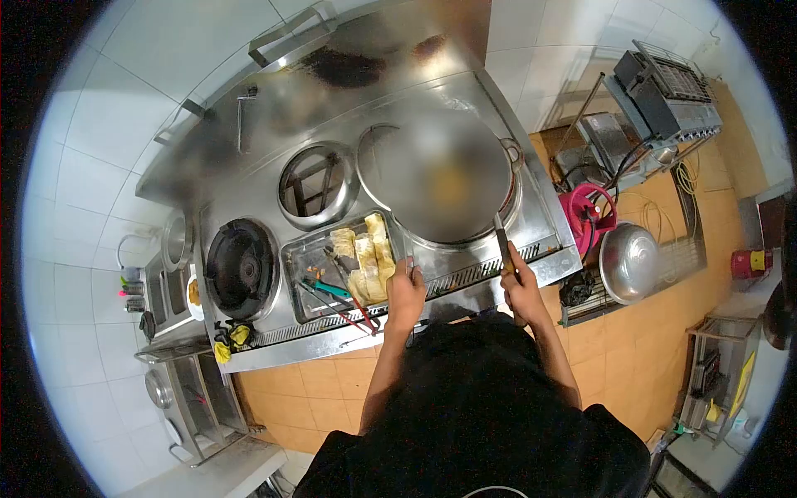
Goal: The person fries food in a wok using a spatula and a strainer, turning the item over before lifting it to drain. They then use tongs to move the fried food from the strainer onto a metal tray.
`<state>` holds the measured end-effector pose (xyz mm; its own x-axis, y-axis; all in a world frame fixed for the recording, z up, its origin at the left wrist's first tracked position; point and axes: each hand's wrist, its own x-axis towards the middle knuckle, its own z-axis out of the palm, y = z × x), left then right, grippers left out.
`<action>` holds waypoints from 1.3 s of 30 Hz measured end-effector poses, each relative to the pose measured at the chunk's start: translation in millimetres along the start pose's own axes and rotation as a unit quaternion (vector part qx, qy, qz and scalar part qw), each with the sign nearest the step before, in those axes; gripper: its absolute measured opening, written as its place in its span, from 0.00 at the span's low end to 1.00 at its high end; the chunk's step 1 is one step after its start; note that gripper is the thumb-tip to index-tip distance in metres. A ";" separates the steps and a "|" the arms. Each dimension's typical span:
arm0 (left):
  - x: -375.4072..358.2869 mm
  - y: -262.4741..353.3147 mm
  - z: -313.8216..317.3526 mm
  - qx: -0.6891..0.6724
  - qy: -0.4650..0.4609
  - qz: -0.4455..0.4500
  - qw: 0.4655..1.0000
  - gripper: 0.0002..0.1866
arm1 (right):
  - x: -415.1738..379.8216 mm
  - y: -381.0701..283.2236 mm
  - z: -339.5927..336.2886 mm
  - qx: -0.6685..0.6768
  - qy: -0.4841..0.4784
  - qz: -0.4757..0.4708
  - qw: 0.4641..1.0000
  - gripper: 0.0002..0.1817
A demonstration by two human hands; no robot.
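Observation:
My right hand (521, 286) is closed around the handle of a long-handled metal utensil (501, 236). The utensil reaches up to the rim of a large round pan, and its far end is lost in a blur. Something yellow shows inside the blurred pan (452, 187). My left hand (405, 295) is curled at the stove's front edge, beside the tray's right side; whatever its fingers hold is hidden. The metal tray (311, 311) bears several pale yellow folded food pieces (365, 257), teal-handled tongs (328, 289) and a red-handled tool (363, 311).
Left of the pan are an open burner ring (315, 187) and a black burner (241, 267). Yellow-and-black cloths or gloves (232, 339) hang at the stove's front left corner. On the right stand a pink bucket (588, 214), a large metal bowl (631, 263) and a grill unit (668, 95).

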<state>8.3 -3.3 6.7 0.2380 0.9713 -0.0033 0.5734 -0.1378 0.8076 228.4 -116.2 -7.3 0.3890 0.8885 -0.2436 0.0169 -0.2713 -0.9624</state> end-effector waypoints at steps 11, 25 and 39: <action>-0.6 -7.3 2.4 0.051 0.014 -0.004 0.999 0.14 | -4.2 -43.4 -15.0 0.038 0.034 0.008 0.999 0.34; -22.5 -9.8 17.9 -0.112 -0.046 -0.044 0.992 0.13 | -15.0 -41.5 -19.0 0.082 0.050 0.061 0.994 0.35; -30.8 -4.8 10.4 -0.022 -0.057 -0.066 0.996 0.10 | -8.6 -49.5 -22.6 0.030 -0.006 0.047 0.998 0.35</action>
<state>6.3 -34.6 -3.3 0.2517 0.9516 -0.1767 0.5721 0.0009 0.8202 245.1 -118.8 45.2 0.3746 0.8646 -0.3347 -0.0749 -0.3317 -0.9404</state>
